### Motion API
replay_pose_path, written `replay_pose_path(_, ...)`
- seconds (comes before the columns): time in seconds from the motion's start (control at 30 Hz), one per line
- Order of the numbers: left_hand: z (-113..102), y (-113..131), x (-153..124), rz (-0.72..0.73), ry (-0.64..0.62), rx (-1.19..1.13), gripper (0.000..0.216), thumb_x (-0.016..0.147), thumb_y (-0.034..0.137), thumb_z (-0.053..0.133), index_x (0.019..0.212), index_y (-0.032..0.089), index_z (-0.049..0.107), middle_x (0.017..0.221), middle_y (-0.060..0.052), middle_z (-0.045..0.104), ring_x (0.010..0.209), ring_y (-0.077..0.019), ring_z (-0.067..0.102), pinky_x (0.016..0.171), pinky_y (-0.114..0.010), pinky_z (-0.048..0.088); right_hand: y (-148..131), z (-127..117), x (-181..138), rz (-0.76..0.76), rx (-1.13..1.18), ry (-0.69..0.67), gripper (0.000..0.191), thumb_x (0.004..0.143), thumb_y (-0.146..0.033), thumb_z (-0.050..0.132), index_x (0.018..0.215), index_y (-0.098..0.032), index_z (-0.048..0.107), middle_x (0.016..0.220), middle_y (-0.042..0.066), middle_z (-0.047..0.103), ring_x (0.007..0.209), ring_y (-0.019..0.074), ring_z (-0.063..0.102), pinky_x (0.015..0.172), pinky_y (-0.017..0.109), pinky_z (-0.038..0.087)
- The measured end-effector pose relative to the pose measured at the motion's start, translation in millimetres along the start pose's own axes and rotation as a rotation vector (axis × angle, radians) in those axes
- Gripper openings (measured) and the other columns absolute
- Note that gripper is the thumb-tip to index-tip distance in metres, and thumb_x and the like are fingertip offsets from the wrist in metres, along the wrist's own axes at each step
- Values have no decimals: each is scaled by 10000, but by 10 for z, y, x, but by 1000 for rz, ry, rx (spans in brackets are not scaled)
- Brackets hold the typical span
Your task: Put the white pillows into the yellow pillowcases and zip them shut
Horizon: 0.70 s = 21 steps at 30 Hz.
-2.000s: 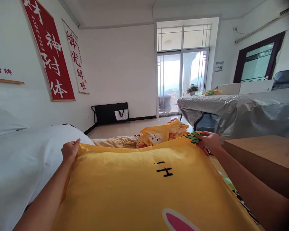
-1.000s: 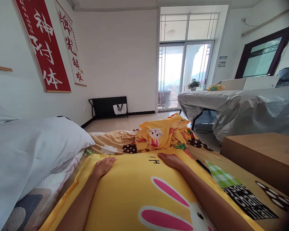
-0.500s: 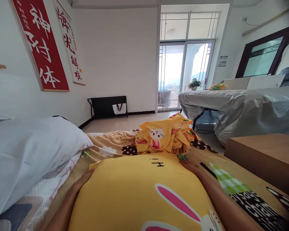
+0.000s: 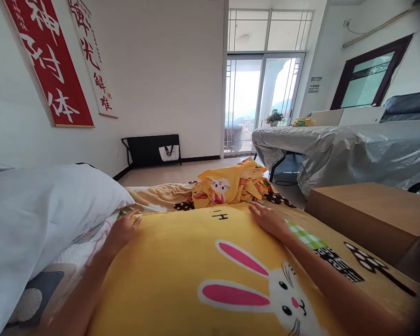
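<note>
A plump yellow pillow [image 4: 161, 261] with a printed white rabbit, pink inner ears and "Hi" lettering fills the front of the bed. My left hand [image 4: 124, 228] rests on its far left corner, with the fingers stretched out and slightly apart. On the far right corner lies my right hand [image 4: 268, 219], its fingers extended flat over the fabric. Just beyond the pillow's far edge sits a crumpled heap of yellow rabbit-print fabric [image 4: 245, 182].
A white pillow [image 4: 66, 210] lies at left on the patterned bed cover [image 4: 154, 198]. At right stands a brown box [image 4: 364, 205], with a plastic-covered table [image 4: 353, 144] behind it. A black folded frame [image 4: 143, 150] leans on the back wall near a glass door [image 4: 243, 102].
Both hands have come up from the pillow's sides onto its far corners, and their fingers now show. The view has shifted, and more of the rabbit print is visible.
</note>
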<state>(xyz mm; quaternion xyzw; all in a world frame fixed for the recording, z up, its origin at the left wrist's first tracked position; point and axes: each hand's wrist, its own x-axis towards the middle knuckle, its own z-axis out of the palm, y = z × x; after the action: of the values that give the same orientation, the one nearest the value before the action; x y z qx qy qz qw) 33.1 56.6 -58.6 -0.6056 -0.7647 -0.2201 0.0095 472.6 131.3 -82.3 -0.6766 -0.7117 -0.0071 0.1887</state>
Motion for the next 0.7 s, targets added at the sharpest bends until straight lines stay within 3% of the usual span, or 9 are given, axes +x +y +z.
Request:
replay_pose_path(0.07,-17,528,-312,253,-25,-15,520,895,355,332,1325,106,486,1396,-104,492,1301,-217,438,1079,-354,339,-444,-96,-364,-281,83,5,497,959,-368,263,1357,-164,480,1249,122,612,1157,246,568,964,403,421)
replay_pose_path(0.13,95,984,-669,486,-84,9,515,917,348,312,1344,106,466,1428,-102,448,1341,-208,381,1103,-392,309,-831,-94,-743,-502,126,46,470,962,-310,267,1372,-190,461,1350,91,533,1252,207,487,1026,392,372)
replay_pose_path(0.2,289,1232,-980,629,-92,34,508,934,368,316,1372,142,437,1449,-82,418,1349,-204,368,1117,-420,287,-1044,-3,-1031,-611,125,54,455,968,-305,278,1376,-210,456,1415,68,460,1327,197,394,1077,416,312)
replay_pose_path(0.27,484,1242,-1184,702,-54,69,513,941,390,329,1405,180,389,1470,-66,385,1357,-204,355,1124,-436,268,-1055,138,-1184,-640,96,52,455,969,-325,300,1394,-227,429,1460,56,392,1363,197,332,1102,437,275)
replay_pose_path(0.37,638,953,-1323,713,48,143,532,942,388,353,1452,249,288,1509,-31,313,1378,-197,313,1121,-427,254,-809,336,-1251,-605,32,79,485,970,-365,309,1438,-246,350,1506,50,302,1391,198,274,1118,449,244)
replay_pose_path(0.47,633,517,-1447,635,142,207,574,934,396,377,1473,292,211,1524,-2,285,1393,-182,278,1131,-393,203,-445,454,-1329,-545,-31,133,534,968,-388,313,1481,-260,238,1530,38,244,1406,200,232,1126,444,223)
replay_pose_path(0.6,628,-137,-1795,396,223,242,611,922,384,355,1488,273,155,1537,-15,265,1409,-192,231,1148,-394,118,83,568,-1542,-423,-91,222,588,959,-403,308,1504,-274,127,1536,34,239,1402,217,242,1122,451,213)
replay_pose_path(0.7,709,-631,-2125,220,203,217,618,921,370,294,1496,263,94,1543,-36,252,1404,-221,244,1133,-459,165,511,699,-1735,-280,-92,223,593,960,-420,250,1508,-265,83,1540,45,235,1399,220,251,1104,457,245)
